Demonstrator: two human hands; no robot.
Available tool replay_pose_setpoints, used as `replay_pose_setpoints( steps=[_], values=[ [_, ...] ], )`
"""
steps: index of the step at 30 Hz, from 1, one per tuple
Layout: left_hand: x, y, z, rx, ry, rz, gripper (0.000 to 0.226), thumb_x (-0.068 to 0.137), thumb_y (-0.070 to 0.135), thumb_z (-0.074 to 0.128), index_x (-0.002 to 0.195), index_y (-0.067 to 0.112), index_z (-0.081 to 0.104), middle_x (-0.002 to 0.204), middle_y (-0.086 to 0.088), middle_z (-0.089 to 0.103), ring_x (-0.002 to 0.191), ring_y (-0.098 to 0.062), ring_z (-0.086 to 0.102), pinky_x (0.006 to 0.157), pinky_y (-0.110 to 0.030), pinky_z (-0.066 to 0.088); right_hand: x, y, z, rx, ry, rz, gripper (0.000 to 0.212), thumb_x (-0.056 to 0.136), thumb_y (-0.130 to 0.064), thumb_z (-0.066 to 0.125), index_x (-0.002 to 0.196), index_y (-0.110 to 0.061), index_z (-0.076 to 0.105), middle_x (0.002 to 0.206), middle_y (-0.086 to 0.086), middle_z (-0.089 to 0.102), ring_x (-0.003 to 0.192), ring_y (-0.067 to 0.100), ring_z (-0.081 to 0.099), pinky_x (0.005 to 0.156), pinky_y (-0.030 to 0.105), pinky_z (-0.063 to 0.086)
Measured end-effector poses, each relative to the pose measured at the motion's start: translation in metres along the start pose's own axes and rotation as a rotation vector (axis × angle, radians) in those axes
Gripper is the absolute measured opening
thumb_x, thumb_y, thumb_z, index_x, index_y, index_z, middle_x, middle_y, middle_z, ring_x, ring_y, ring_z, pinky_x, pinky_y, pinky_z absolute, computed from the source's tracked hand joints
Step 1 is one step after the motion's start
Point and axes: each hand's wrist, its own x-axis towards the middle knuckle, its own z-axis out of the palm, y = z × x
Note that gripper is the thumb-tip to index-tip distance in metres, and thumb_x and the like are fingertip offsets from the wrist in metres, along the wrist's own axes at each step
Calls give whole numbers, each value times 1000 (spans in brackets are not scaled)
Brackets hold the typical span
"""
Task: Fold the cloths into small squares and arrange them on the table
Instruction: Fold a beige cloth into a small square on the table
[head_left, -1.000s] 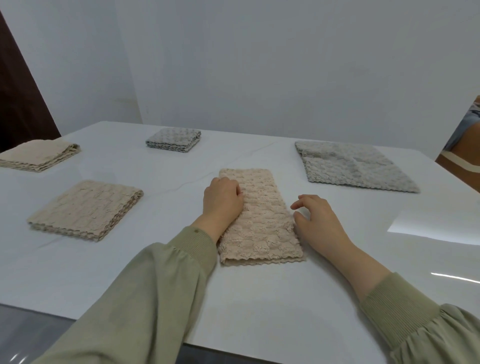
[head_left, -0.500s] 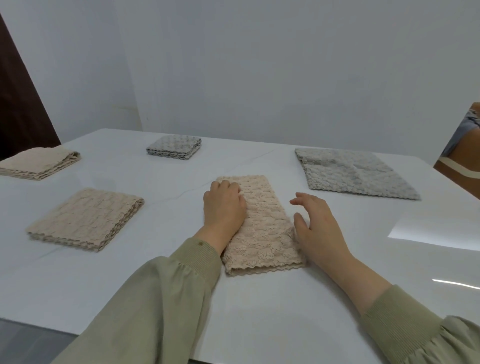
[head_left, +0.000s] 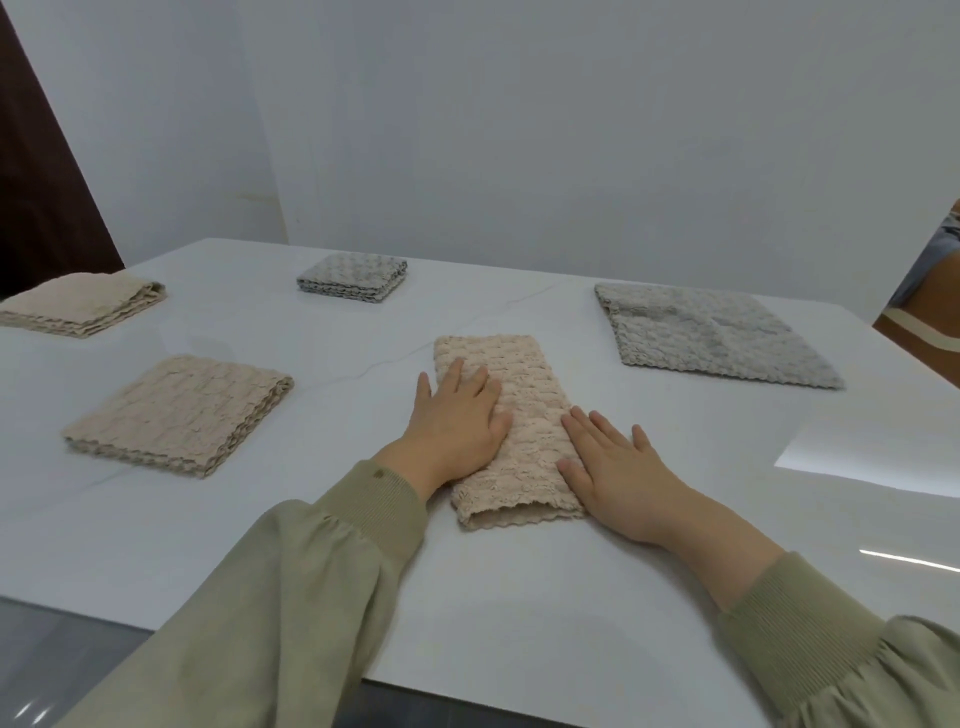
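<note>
A beige textured cloth (head_left: 524, 395), folded into a long narrow strip, lies in the middle of the white table (head_left: 519, 597). My left hand (head_left: 457, 423) rests flat on the strip's left side with fingers spread. My right hand (head_left: 618, 467) lies flat at the strip's right edge, its fingertips touching the cloth. Neither hand grips anything. A folded beige square (head_left: 176, 413) sits at the left. Another folded beige cloth (head_left: 83, 304) lies at the far left. A small folded grey square (head_left: 353, 277) is at the back. A larger grey cloth (head_left: 711, 332) lies spread out at the back right.
The table's near edge (head_left: 260, 644) runs diagonally below my left sleeve. A white wall stands behind the table. A dark door (head_left: 36, 171) is at the far left. Part of a brown chair with fabric (head_left: 924, 291) shows at the right edge.
My left hand has uncurled from a loose fist and now lies flat on the strip. My right hand has lowered and flattened against the cloth's right edge.
</note>
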Motion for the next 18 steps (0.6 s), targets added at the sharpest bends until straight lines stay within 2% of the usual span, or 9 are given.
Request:
replay_pose_setpoints(
  steps=[2, 4, 7, 9, 11, 13, 16, 18],
  values=[
    [-16, 4, -2, 5, 7, 137, 60, 98, 50, 19, 151, 21, 11, 160, 4, -2, 144, -18, -16, 116, -51, -7, 0, 0, 0, 1, -1, 3, 59, 100, -43, 14, 151, -18, -3, 159, -4, -7, 145, 12, -8, 118, 42, -5],
    [-36, 7, 0, 7, -66, 233, 66, 96, 55, 19, 151, 21, 5, 159, 6, -7, 143, -14, -20, 117, -45, -9, 0, -1, 1, 8, -14, 3, 59, 100, -43, 14, 151, -19, -3, 159, -4, -8, 145, 12, -8, 118, 42, -4],
    [-51, 1, 3, 46, -154, 263, 72, 94, 60, 20, 151, 23, -5, 157, 9, -15, 143, -10, -20, 118, -39, -8, 1, 1, 3, 25, -24, -4, 58, 100, -41, 17, 151, -20, -1, 159, -4, -6, 145, 12, -6, 118, 41, -2],
    [-52, -5, 0, 35, -139, 278, 73, 94, 60, 24, 151, 24, -6, 158, 10, -14, 142, -8, -20, 118, -36, -8, 0, 2, -2, 126, 53, -44, 57, 98, -35, 23, 151, -21, 8, 159, -5, 1, 145, 10, -1, 117, 39, -1],
    [-52, -8, -2, -29, -136, 272, 76, 93, 59, 31, 151, 24, -2, 158, 10, -10, 142, -6, -19, 117, -34, -10, -5, 1, -8, 303, 234, -119, 59, 91, -31, 29, 149, -22, 19, 158, -8, 9, 144, 5, 3, 118, 34, -1],
    [-52, -8, -2, -46, -153, 256, 79, 91, 61, 33, 151, 23, -2, 158, 10, -11, 142, -6, -21, 116, -35, -11, -7, -5, -10, 335, 307, -173, 56, 95, -31, 32, 149, -22, 20, 157, -10, 9, 143, 2, 1, 118, 33, -2],
    [-52, -7, 0, 10, -195, 254, 83, 89, 67, 31, 151, 25, -6, 157, 11, -16, 141, -7, -23, 117, -40, -10, 0, -9, 2, 53, 113, -149, 62, 98, -42, 29, 151, -20, 7, 159, -7, -3, 145, 7, -6, 117, 40, -5],
    [-50, -10, -2, -72, -206, 251, 84, 87, 67, 38, 151, 28, 2, 158, 13, -9, 142, -6, -17, 118, -42, -7, 6, -8, 3, 94, 53, -126, 64, 96, -40, 32, 151, -20, 7, 159, -7, -2, 144, 6, -5, 118, 42, -5]
  ],
)
